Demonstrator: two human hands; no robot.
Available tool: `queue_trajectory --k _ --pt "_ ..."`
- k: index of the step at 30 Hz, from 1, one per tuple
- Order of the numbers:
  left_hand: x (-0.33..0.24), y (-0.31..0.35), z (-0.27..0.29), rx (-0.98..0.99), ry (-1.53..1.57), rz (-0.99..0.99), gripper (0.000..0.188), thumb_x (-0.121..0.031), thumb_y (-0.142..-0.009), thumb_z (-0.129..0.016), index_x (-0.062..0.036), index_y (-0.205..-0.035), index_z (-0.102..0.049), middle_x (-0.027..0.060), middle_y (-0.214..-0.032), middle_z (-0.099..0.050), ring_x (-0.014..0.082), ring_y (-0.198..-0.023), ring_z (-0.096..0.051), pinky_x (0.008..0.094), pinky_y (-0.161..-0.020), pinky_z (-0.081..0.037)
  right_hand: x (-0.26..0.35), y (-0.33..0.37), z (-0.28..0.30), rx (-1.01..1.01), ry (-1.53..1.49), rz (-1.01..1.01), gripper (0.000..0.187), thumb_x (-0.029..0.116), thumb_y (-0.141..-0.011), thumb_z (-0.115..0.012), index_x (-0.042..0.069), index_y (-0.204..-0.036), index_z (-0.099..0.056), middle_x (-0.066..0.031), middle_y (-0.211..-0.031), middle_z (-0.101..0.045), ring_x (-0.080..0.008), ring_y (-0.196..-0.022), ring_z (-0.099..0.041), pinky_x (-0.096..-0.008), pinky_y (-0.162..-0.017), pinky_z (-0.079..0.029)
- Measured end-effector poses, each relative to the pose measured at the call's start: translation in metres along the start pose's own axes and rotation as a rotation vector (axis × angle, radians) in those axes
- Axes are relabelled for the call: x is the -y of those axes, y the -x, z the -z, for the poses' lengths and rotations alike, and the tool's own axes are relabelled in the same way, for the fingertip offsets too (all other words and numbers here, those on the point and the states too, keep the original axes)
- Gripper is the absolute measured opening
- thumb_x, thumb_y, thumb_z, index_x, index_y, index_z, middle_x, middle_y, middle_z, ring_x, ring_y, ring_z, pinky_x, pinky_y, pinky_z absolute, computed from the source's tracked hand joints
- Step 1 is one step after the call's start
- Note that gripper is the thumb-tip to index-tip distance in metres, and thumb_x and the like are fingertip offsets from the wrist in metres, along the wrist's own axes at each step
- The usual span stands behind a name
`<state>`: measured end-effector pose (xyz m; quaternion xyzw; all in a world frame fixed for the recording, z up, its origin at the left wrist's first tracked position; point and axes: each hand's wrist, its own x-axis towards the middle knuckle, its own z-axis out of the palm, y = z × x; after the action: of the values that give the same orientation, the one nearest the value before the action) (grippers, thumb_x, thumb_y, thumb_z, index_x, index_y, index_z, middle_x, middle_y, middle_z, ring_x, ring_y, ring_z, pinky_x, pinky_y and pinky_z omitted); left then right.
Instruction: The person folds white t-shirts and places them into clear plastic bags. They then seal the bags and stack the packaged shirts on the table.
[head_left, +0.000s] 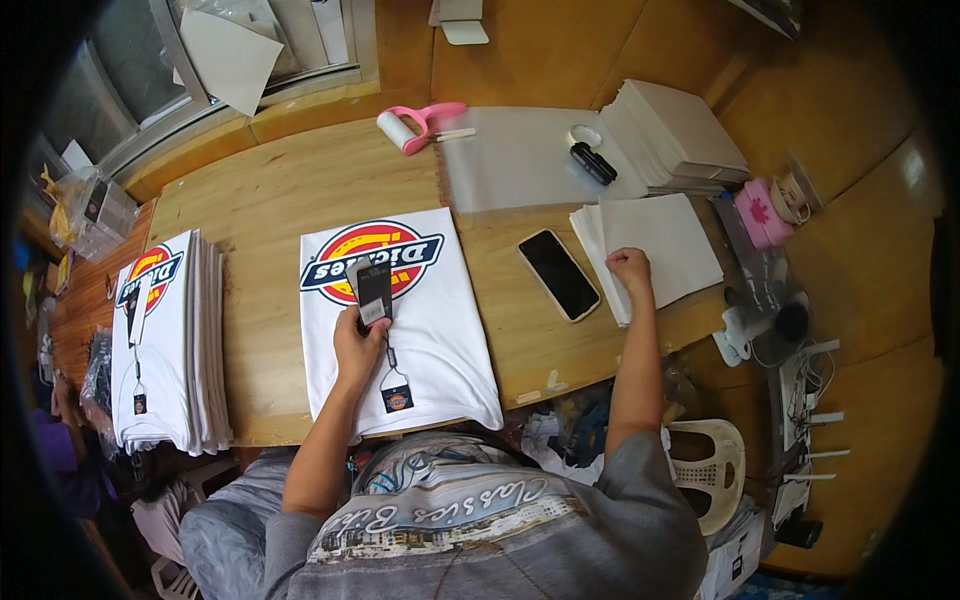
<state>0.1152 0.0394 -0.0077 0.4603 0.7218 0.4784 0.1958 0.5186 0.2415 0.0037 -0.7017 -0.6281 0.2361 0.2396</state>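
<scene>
Gripping hang tag (374, 291) in left hand (356, 345) | right hand (630, 270) pinching paper sheets (660, 245) | risk: several sheets lifting, folded shirt (400, 330) shifting.

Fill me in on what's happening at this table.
A person sits at a wooden table with a folded white T-shirt in front of them. The left hand holds a dark hang tag over the shirt's printed logo. The right hand rests on a stack of white sheets. A phone lies between the shirt and the sheets, and a pile of folded shirts sits at the left.
</scene>
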Motion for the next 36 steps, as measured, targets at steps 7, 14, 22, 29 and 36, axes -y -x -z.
queue_trajectory --k 7,14,22,29,36 --pt "0.013 0.018 0.024 0.164 0.563 0.205 0.019 -0.012 -0.083 -0.046 -0.0039 -0.100 -0.044 0.0007 -0.076 -0.048 0.0083 -0.064 -0.044 0.0227 -0.057 -0.039 0.048 0.006 -0.001 -0.572 -0.058 0.050 0.017 0.008 -0.072 -0.053 0.003 -0.087 -0.052 -0.0105 -0.070 -0.055 -0.0241 -0.063 -0.053 -0.0323 -0.059 -0.042" --pt "-0.045 0.025 0.043 0.535 0.395 -0.046 0.028 -0.019 -0.082 -0.046 0.0009 -0.101 -0.040 0.0137 -0.099 -0.044 0.0227 -0.094 -0.043 0.0312 -0.082 -0.033 0.223 0.095 -0.120 0.099 0.178 0.719 0.018 0.016 -0.077 -0.045 0.009 -0.093 -0.049 -0.0162 -0.079 -0.057 -0.0319 -0.073 -0.055 -0.0403 -0.062 -0.044" --pt "-0.042 -0.015 0.066 0.241 0.051 -0.450 0.030 -0.011 -0.074 -0.052 0.0028 -0.097 -0.039 0.0185 -0.105 -0.039 0.0341 -0.100 -0.037 0.0387 -0.086 -0.028 0.236 0.157 -0.186 0.349 -0.033 0.958 0.016 0.014 -0.069 -0.054 0.004 -0.081 -0.054 -0.0145 -0.074 -0.054 -0.0280 -0.069 -0.054 -0.0370 -0.061 -0.044" --pt "-0.017 -0.036 0.077 0.323 -0.013 -0.085 0.024 -0.012 -0.073 -0.055 0.0018 -0.091 -0.049 0.0174 -0.084 -0.053 0.0304 -0.078 -0.050 0.0365 -0.067 -0.039 0.232 0.168 -0.186 0.214 0.289 1.247 0.016 0.010 -0.069 -0.048 0.004 -0.084 -0.051 -0.0077 -0.099 -0.053 -0.0265 -0.093 -0.049 -0.0361 -0.063 -0.044" --pt "0.006 -0.031 0.077 0.420 -0.335 -0.144 0.028 -0.022 -0.074 -0.054 -0.0021 -0.093 -0.051 0.0100 -0.104 -0.049 0.0260 -0.102 -0.040 0.0420 -0.083 -0.030 0.200 0.154 -0.177 0.104 0.268 1.183 0.013 0.011 -0.071 -0.049 0.006 -0.082 -0.051 -0.0081 -0.110 -0.050 -0.0331 -0.102 -0.044 -0.0459 -0.082 -0.035"
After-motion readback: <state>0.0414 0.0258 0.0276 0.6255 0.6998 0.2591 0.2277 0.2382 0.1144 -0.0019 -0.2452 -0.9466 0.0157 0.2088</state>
